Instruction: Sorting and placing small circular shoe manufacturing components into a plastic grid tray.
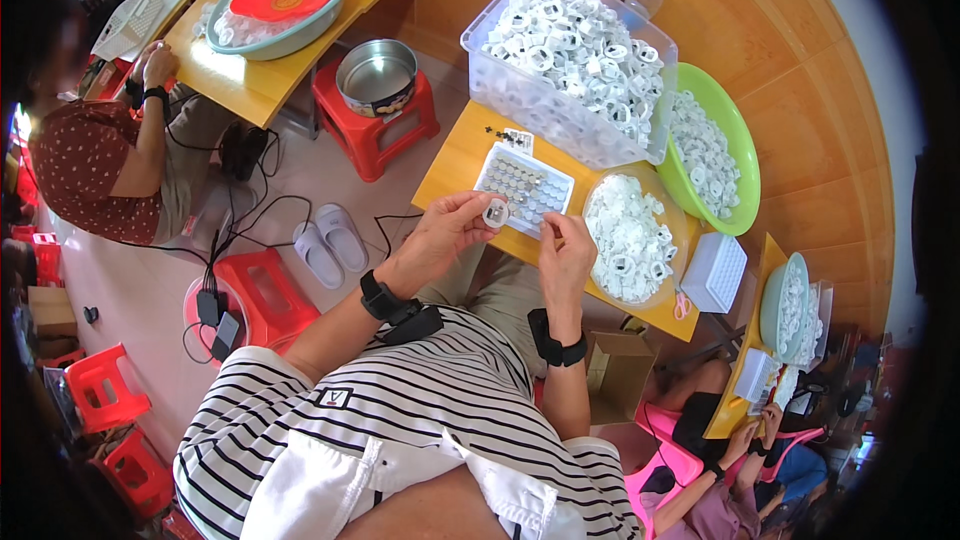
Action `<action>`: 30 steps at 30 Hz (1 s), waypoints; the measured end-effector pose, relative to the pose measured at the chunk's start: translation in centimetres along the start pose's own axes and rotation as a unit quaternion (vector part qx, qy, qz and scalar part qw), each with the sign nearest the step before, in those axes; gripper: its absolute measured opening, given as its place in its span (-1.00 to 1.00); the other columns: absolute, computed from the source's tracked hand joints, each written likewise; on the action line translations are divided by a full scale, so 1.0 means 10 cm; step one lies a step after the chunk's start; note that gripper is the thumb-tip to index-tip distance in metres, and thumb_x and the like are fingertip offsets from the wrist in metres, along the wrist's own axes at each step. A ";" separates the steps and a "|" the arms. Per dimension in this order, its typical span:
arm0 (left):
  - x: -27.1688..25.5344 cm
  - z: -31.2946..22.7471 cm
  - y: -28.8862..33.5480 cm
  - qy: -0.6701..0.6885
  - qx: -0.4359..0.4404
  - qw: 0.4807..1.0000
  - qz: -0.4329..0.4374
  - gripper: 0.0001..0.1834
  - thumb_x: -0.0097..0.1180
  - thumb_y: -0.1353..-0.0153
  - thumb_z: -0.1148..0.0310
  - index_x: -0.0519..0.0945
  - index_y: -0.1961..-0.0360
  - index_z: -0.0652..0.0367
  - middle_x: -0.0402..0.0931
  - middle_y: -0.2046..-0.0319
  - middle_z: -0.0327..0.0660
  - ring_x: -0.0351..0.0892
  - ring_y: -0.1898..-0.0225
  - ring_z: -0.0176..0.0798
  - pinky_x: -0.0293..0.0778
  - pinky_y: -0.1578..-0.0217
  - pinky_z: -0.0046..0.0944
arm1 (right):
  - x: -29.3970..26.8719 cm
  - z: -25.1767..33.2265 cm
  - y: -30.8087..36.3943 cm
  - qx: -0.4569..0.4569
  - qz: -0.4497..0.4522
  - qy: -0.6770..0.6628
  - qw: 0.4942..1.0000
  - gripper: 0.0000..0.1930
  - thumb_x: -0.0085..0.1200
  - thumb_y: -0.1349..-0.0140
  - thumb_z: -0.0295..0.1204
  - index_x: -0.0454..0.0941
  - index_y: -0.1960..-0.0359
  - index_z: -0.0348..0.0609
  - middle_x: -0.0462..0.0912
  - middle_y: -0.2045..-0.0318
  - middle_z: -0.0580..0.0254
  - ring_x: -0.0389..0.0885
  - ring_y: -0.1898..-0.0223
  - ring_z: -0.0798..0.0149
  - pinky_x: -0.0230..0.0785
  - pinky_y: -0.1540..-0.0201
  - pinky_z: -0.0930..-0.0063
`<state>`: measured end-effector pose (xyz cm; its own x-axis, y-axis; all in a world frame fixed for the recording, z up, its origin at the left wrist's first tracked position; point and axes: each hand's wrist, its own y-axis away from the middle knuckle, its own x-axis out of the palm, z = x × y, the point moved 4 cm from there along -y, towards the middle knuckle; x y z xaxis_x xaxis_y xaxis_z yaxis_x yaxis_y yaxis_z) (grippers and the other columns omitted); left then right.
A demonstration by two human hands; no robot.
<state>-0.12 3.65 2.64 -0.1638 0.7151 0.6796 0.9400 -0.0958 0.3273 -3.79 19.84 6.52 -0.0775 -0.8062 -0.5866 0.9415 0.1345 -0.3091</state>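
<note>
My left hand (445, 235) pinches a small round white plastic part (496, 212) with a dark spot in it, just above the near edge of a white tray (569, 190). Rows of small silvery discs, like button cells, lie in the tray. Beside the tray's right corner is my right hand (566, 258), thumb and fingers pressed together. Whatever sits between those fingertips, if anything, is too small to make out. A clear round bowl (686, 240) heaped with white plastic pieces stands just right of my right hand.
Behind the tray a clear plastic bin (540, 118) brims with white ring-shaped parts, next to a green basin (742, 155). Pink scissors (682, 304) and a white rack (714, 272) are at the right. A red stool (375, 140) holds a metal tin. Other people work at both sides.
</note>
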 end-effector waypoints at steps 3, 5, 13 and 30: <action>-0.01 0.02 -0.01 0.006 -0.001 1.000 0.000 -0.70 -0.07 -0.27 0.27 0.52 0.12 0.25 0.55 0.31 -0.27 0.52 0.35 -0.51 0.49 0.32 -0.54 | 0.10 -0.04 -0.01 -0.020 -0.004 0.000 1.000 -0.92 0.10 0.00 -0.58 0.54 0.42 -0.27 0.47 0.53 0.16 0.47 0.50 0.20 0.31 0.41 0.41; -0.03 0.04 -0.02 0.008 0.001 1.000 -0.005 -0.70 -0.07 -0.27 0.27 0.52 0.11 0.25 0.55 0.31 -0.27 0.52 0.35 -0.51 0.50 0.32 -0.53 | 0.18 -0.04 -0.04 -0.010 0.010 0.017 1.000 -0.91 0.13 0.02 -0.55 0.54 0.44 -0.24 0.46 0.54 0.18 0.47 0.49 0.19 0.31 0.41 0.40; -0.05 0.04 0.00 0.018 -0.003 1.000 -0.010 -0.70 -0.07 -0.27 0.28 0.51 0.11 0.27 0.55 0.32 -0.25 0.53 0.36 -0.49 0.50 0.33 -0.53 | 0.28 0.00 -0.07 0.006 0.032 0.111 0.993 -0.92 0.17 0.07 -0.48 0.54 0.50 -0.13 0.45 0.54 0.25 0.47 0.40 0.18 0.30 0.37 0.35; 0.04 0.12 -0.03 0.007 -0.009 1.000 0.011 -0.71 -0.05 -0.26 0.27 0.52 0.12 0.24 0.54 0.33 -0.30 0.52 0.33 -0.51 0.48 0.30 -0.52 | 0.12 0.42 0.09 -0.183 -0.038 0.042 0.981 -0.87 0.11 0.07 -0.62 0.50 0.43 -0.21 0.44 0.49 0.20 0.43 0.42 0.14 0.31 0.42 0.35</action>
<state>-0.12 4.75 2.02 -0.1479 0.7023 0.6963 0.9378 -0.1240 0.3243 -1.65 16.56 8.66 -0.1842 -0.7735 -0.6065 0.7524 0.2861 -0.5934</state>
